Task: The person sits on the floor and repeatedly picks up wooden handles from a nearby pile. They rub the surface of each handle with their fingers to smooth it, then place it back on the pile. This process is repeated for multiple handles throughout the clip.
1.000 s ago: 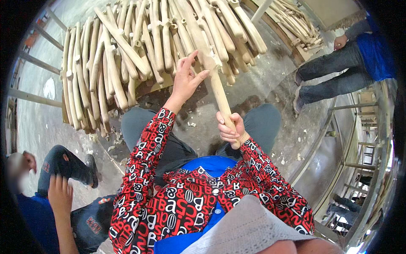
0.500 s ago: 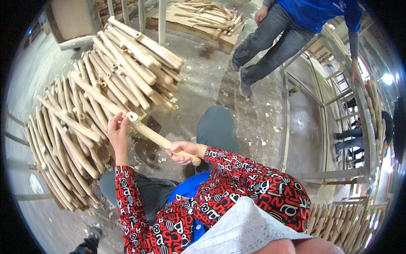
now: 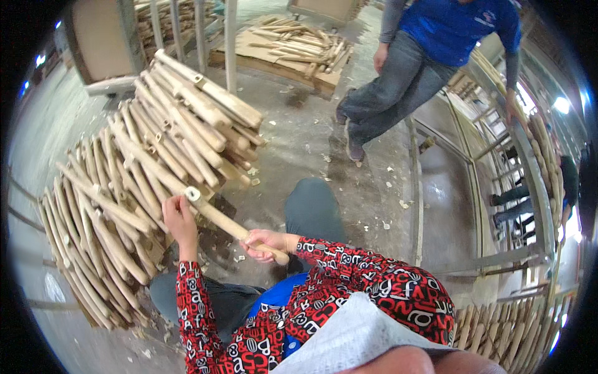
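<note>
A long pale wooden stick [image 3: 221, 219] slants from my lap toward the pile at the left, its far part over the other sticks. Near its middle is a raised whitish collar with a hole, facing up. My right hand [image 3: 265, 244] is wrapped round the stick close to its rounded near end. Beside the collar, my left hand [image 3: 179, 219] has its fingers drawn together; whether they pinch the stick or a small piece is hidden. A large pile of similar sticks [image 3: 134, 177], several with collars, lies just beyond my left hand.
A person in a blue shirt [image 3: 461, 28] stands ahead at the right, one hand on a metal frame [image 3: 537, 181]. More sticks lie on a brown board [image 3: 233, 47] at the back. Pale scraps litter the floor [image 3: 374, 206]. Upright sticks [image 3: 511, 330] stand at lower right.
My view has tilted, so the scene sits lower in the picture. My left hand's fingers have closed in beside the collar. The right hand keeps its grip on the stick.
</note>
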The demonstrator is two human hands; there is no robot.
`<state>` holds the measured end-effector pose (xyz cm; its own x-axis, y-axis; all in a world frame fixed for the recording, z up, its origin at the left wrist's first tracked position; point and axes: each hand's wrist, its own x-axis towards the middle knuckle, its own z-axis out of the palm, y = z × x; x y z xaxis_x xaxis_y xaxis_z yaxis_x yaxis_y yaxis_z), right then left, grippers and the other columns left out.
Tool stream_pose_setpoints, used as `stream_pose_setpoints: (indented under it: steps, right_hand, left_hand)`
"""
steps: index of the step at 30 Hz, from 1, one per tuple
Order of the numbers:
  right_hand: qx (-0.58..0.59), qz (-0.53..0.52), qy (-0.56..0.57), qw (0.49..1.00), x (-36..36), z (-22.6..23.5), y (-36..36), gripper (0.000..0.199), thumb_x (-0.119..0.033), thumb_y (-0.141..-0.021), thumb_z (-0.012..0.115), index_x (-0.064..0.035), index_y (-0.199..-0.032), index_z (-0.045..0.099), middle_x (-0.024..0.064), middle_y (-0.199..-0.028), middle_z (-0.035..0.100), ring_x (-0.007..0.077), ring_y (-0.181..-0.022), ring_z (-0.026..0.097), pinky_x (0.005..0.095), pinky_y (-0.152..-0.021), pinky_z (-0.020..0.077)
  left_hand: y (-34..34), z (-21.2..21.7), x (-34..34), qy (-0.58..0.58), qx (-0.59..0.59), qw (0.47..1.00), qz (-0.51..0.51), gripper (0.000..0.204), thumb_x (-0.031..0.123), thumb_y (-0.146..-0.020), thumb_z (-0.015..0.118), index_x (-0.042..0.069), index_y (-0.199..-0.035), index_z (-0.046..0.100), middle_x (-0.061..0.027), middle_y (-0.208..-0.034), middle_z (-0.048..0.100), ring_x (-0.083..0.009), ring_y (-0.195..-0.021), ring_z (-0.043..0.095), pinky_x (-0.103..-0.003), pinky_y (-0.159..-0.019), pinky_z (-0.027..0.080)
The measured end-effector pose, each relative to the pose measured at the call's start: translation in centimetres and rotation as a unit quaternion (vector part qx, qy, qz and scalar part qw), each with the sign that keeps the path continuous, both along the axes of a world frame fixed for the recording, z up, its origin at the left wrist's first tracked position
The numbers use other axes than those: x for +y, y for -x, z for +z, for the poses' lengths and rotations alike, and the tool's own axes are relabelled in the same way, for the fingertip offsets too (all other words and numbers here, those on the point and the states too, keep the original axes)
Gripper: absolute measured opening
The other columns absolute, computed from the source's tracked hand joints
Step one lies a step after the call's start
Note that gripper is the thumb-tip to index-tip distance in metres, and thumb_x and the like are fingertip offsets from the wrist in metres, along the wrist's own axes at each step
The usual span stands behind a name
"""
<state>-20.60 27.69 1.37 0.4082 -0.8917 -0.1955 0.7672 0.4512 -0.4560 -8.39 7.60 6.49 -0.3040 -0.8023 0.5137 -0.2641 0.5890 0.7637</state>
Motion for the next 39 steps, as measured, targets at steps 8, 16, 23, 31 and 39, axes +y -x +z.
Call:
stream_pose_setpoints:
  steps: [8,16,23,31,39]
  right_hand:
    - [0.166,-0.058,-0.087,0.981,-1.7,1.3,-1.1,0.016,-0.02,-0.088,0.056,-0.006,-0.093,0.05,0.0042,-0.058,0.05,0.0105,-0.036,0.044,0.0252,-0.03,0.0367]
    - [0.017,-0.044,-0.038,0.998,-1.3,1.2,0.5,0.019,-0.022,-0.093,0.049,-0.0043,-0.098,0.05,0.0039,-0.057,0.047,0.0106,-0.034,0.04,0.026,-0.033,0.0371]
    - [0.149,-0.054,-0.065,0.985,-1.4,1.0,-0.8,0.015,-0.015,-0.09,0.053,-0.0055,-0.099,0.046,0.0052,-0.059,0.05,0.0127,-0.036,0.044,0.0264,-0.034,0.0388]
    - [0.365,-0.124,-0.062,0.92,-2.2,1.0,-1.8,0.017,-0.016,-0.088,0.056,-0.007,-0.096,0.044,0.0055,-0.061,0.052,0.0123,-0.039,0.047,0.0239,-0.034,0.0394]
    - [0.475,-0.161,-0.059,0.863,-2.1,0.6,-2.7,0.016,-0.008,-0.087,0.056,-0.0052,-0.098,0.045,0.0018,-0.062,0.051,0.0093,-0.041,0.047,0.0237,-0.037,0.0398]
  left_hand:
    - [-1.6,-3.0,-2.2,-0.218,0.057,0.971,-0.077,0.016,0.017,-0.09,0.056,0.0,-0.09,0.055,-0.0059,-0.081,0.053,-0.015,-0.077,0.051,-0.028,-0.07,0.043]
    - [-0.6,-0.2,0.0,-0.34,0.127,0.897,-0.254,0.008,0.009,-0.091,0.053,0.003,-0.088,0.049,-0.0041,-0.081,0.055,-0.0087,-0.061,0.046,-0.023,-0.054,0.04]
    - [-0.5,-1.2,-0.9,-0.467,0.29,0.822,-0.148,0.006,0.008,-0.091,0.049,0.008,-0.095,0.045,-0.0029,-0.075,0.054,-0.0082,-0.056,0.045,-0.02,-0.046,0.035]
    - [-0.1,-3.1,0.0,-0.351,0.078,0.928,-0.096,0.038,0.024,-0.082,0.07,-0.002,-0.108,0.059,-0.0011,-0.08,0.061,-0.0076,-0.063,0.056,-0.023,-0.054,0.045]
    - [0.3,-4.0,-0.2,-0.324,0.049,0.944,-0.046,0.022,0.022,-0.082,0.07,0.001,-0.088,0.065,-0.0011,-0.067,0.062,-0.006,-0.056,0.055,-0.023,-0.052,0.044]
